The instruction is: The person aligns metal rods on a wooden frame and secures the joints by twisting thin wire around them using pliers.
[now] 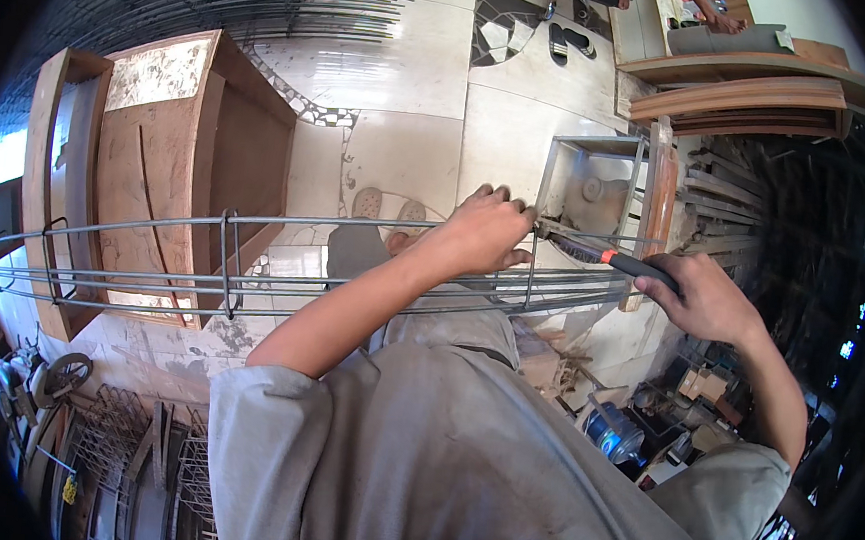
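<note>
A long cage of thin steel bars point(375, 234) runs across in front of my body, with square wire stirrups point(228, 261) around its bars. My left hand point(485, 234) is closed over the upper bar, its fingers curled beside a stirrup point(531, 272). My right hand point(699, 297) grips a hand tool with a black and orange-red handle point(643, 272). The tool's metal head meets the bar right next to my left fingertips. Its jaws are too small to make out, and so is any tie wire there.
The cage's left part rests on a brown wooden cabinet point(252, 127), its right part by a wooden piece point(660, 176) near a metal-framed stool point(594, 186). Bundled steel bars point(321, 6) lie at the far left. A blue water bottle point(614, 433) stands lower right. Another person's hand point(726, 22) shows far right.
</note>
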### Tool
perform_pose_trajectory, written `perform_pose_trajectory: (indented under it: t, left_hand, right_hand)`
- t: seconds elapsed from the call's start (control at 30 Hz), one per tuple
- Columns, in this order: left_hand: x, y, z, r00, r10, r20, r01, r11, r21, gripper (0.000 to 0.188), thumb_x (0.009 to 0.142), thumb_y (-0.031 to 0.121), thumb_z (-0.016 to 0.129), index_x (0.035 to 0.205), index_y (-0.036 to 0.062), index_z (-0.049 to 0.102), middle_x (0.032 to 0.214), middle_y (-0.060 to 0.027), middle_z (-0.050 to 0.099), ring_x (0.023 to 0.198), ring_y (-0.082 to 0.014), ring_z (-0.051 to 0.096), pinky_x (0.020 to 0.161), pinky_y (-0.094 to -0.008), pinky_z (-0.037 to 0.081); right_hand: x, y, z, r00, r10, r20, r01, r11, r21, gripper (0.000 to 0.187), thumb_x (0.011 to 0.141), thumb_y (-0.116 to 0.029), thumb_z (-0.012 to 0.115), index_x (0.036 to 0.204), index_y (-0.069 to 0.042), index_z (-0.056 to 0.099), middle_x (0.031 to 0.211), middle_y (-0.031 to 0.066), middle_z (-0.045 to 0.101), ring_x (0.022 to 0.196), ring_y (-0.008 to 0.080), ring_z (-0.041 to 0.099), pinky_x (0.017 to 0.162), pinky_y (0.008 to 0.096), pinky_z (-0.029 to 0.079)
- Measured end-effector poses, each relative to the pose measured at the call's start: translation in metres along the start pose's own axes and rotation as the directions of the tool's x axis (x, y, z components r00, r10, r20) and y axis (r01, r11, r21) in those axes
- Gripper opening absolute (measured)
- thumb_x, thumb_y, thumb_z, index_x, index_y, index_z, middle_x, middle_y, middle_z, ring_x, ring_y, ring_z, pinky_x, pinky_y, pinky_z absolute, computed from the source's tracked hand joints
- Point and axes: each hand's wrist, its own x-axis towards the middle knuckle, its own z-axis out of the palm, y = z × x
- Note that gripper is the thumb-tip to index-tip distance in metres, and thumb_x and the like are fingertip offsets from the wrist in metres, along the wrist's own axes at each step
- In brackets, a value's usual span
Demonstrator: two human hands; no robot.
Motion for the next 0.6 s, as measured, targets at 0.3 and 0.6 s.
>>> perform_pose_trajectory:
  t: [0.3,0.6]
  left_hand:
    - [0.048,0.083,0.055,0.857,0.149,-0.492,-0.230,0.967,-0.108,0.064,0.068,0.009,0.073,0.124,-0.0016,0.044,0.113,-0.0201,0.057,0.101,-0.0374,0.057,0.088,-0.0463,0.045]
    - [0.053,0.073,0.034,0.908,0.081,-0.412,-0.231,0.916,-0.329,0.061,0.067,0.005,0.077,0.117,-0.0066,0.044,0.103,-0.0239,0.059,0.102,-0.0425,0.057,0.089,-0.0477,0.046]
  right_hand:
    - [0.005,-0.025,-0.028,0.924,0.224,0.310,-0.318,0.901,0.295,0.041,0.101,-0.035,0.049,0.095,0.004,0.059,0.067,0.0097,0.065,0.055,0.0200,0.066,0.053,0.0325,0.054]
    - [-0.031,-0.005,0.028,0.827,-0.468,-0.311,-0.088,0.439,-0.894,0.067,0.079,-0.019,0.063,0.143,-0.009,0.044,0.125,0.0084,0.053,0.109,0.0252,0.053,0.094,0.0446,0.043]
